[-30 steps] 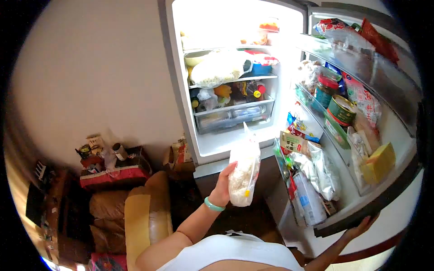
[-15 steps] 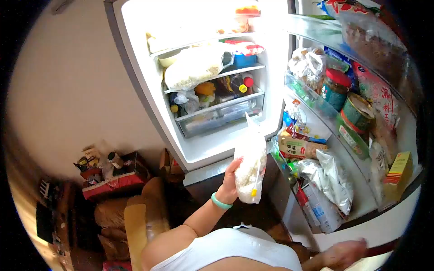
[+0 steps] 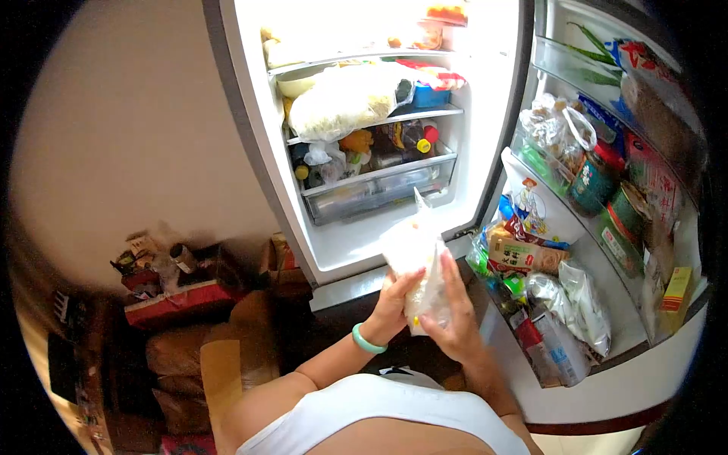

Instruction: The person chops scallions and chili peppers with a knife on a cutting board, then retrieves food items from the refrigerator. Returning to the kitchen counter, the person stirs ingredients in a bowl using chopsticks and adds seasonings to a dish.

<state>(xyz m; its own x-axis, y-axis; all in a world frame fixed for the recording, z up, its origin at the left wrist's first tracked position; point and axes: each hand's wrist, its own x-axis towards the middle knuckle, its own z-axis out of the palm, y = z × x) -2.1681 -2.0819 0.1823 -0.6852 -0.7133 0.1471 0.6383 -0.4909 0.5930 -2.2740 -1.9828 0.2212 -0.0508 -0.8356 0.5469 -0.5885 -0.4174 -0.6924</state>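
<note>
A clear plastic bag (image 3: 415,246) with white contents is held upright in front of the open fridge, its pointed top rising toward the lower drawer. My left hand (image 3: 390,307), with a pale green bangle at the wrist, grips the bag from the left. My right hand (image 3: 455,318) presses on its right side, fingers up along the bag and thumb near the bottom. A small yellow spot shows low on the bag between my hands. What the white contents are cannot be made out clearly.
Fridge shelves hold a large bag of pale food (image 3: 341,102), a blue container (image 3: 431,95) and bottles. The open door (image 3: 500,409) at right carries jars, a yellow box (image 3: 675,290) and packets. A red box (image 3: 182,302) and a brown sofa (image 3: 178,356) are at left.
My right hand has come from the lower right, near the door, to the bag and now holds it too. The view has shifted, and the fridge door appears farther right.
</note>
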